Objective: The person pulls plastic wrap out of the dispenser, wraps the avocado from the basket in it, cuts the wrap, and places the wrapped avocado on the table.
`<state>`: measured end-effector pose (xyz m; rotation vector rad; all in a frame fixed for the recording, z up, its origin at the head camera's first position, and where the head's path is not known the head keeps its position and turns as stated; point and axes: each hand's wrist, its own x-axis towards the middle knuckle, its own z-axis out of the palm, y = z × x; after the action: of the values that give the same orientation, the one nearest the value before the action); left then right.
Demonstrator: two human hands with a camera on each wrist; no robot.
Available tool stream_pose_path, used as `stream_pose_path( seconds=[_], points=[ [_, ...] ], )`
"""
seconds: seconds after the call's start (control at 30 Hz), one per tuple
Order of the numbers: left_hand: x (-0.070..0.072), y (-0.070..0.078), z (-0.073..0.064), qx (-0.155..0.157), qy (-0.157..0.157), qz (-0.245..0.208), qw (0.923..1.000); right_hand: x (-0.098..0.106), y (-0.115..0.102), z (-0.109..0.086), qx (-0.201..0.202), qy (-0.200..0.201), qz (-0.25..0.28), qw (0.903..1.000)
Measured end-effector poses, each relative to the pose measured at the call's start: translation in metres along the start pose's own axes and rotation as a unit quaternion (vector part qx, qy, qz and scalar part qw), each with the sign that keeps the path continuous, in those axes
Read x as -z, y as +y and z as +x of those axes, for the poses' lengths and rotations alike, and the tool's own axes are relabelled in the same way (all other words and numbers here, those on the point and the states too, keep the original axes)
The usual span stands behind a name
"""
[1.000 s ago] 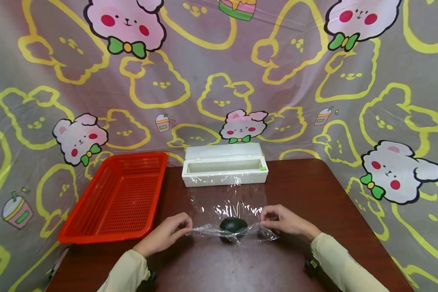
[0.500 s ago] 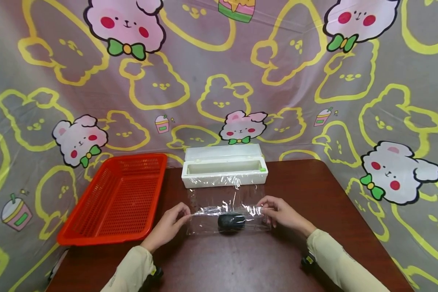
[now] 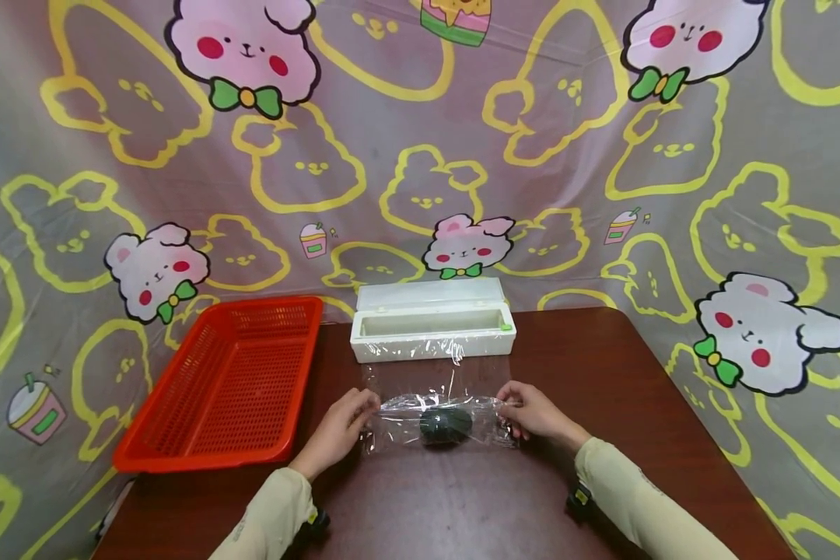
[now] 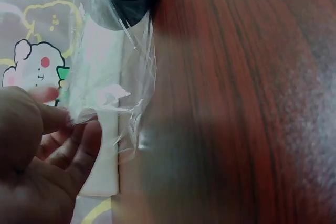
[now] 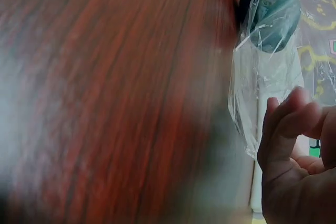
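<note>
A dark green, rounded fruit that looks like an avocado (image 3: 446, 427) lies on the table under clear cling film (image 3: 399, 424). The film runs back from it to a white dispenser box (image 3: 434, 348) whose lid stands up. My left hand (image 3: 341, 426) pinches the film's left side between thumb and fingers; in the left wrist view the film (image 4: 113, 93) bunches at those fingertips. On the other side, my right hand (image 3: 537, 412) pinches the film's right side. The right wrist view shows film wrapped over the fruit (image 5: 273, 17), while the right thumb's contact is partly hidden.
A red plastic basket (image 3: 306, 365) stands at the left of the brown table (image 3: 574, 350). Behind the table hangs a patterned cloth (image 3: 392, 101). A green piece (image 3: 507, 327) sits at the dispenser box's right end.
Both hands have moved the film's near edge back over the fruit, toward the box. They have also drawn slightly closer together. The fruit, uncovered on top before, now lies under a fold of film.
</note>
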<state>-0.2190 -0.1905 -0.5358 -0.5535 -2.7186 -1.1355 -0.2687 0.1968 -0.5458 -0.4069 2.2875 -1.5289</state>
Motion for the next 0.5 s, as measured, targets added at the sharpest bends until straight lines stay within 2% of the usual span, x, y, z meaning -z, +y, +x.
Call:
stream_pose_path(
  seconds=[0.07,0.27,0.5],
  points=[
    [-0.0002,-0.0004,-0.0009,-0.012,-0.018,0.005,0.9998,-0.0012,0.0004,0.0005,-0.007,-0.001,0.024,0.9997],
    [0.0007,-0.0014,-0.0016,-0.006,-0.058,0.013,0.9982,0.0002,0.0031,0.0039,-0.019,-0.009,0.113,0.9934],
    [-0.0012,-0.0051,-0.0010,-0.015,-0.048,0.017,0.9986,-0.0001,0.0049,0.0050,-0.013,-0.020,0.130,0.9912]
  ],
)
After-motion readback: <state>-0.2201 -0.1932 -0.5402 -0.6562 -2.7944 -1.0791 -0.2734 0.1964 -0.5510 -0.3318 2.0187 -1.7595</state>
